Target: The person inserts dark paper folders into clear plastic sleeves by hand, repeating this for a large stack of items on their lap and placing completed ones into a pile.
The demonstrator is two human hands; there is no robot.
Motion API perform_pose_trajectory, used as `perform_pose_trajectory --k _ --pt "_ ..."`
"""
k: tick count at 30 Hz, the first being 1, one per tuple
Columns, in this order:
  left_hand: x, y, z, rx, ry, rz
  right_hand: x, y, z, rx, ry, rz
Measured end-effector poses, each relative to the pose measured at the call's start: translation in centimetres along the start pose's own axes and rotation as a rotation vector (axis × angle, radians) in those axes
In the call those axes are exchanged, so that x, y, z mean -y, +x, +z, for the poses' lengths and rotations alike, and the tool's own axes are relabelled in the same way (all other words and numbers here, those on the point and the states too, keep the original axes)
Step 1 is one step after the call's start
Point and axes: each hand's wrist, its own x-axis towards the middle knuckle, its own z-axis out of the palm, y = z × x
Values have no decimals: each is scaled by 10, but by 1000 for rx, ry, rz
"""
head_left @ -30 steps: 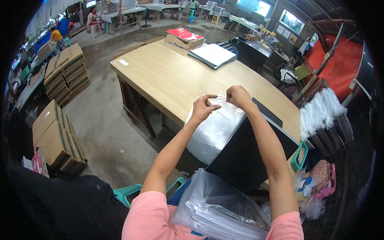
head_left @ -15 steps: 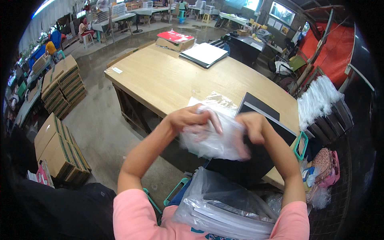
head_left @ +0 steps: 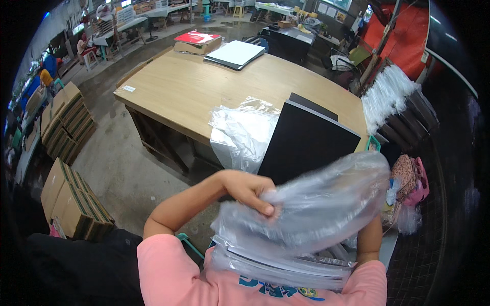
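A large clear plastic bag (head_left: 326, 204) spreads across in front of my chest, partly blurred by motion. My left hand (head_left: 248, 193) pinches its edge between thumb and fingers. My right forearm (head_left: 369, 239) rises behind the bag's right end; the right hand is covered by the plastic, its fingers not readable. Below, against my body, lies a stack of flat, plastic-wrapped pieces (head_left: 286, 270). Just beyond the bag a black flat board (head_left: 311, 140) leans at the table's near edge. Left of it, crumpled clear plastic (head_left: 242, 125) lies over white sheets.
The wooden table (head_left: 189, 86) holds a white-topped dark stack (head_left: 235, 53) and a red packet (head_left: 196, 37) on cardboard at its far side. Cardboard boxes (head_left: 71, 204) stand on the floor at left. Plastic-wrapped dark panels (head_left: 403, 107) and a pink bag (head_left: 419, 183) are at right.
The bunched plastic between my hands is now spread wide and lower, toward my body. My right hand has moved right, behind it. The black board and the plastic on the table show more fully.
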Motion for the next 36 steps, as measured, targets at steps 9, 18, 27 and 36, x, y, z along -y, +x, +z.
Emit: perform_pose_trajectory --k 9,18,27,36 --pt "-13 13 -9 -146 -812 919 -29 -28 11 -399 249 -220" --pt "-3 53 -91 -1515 1201 -150 -76 -25 -136 -1328 -391 -376" --pt "-46 12 -53 -1077 556 -117 -4 -20 -78 -1281 -710 -169" --pt "57 -27 -29 -794 -674 -117 -79 -60 -18 -956 301 -118"
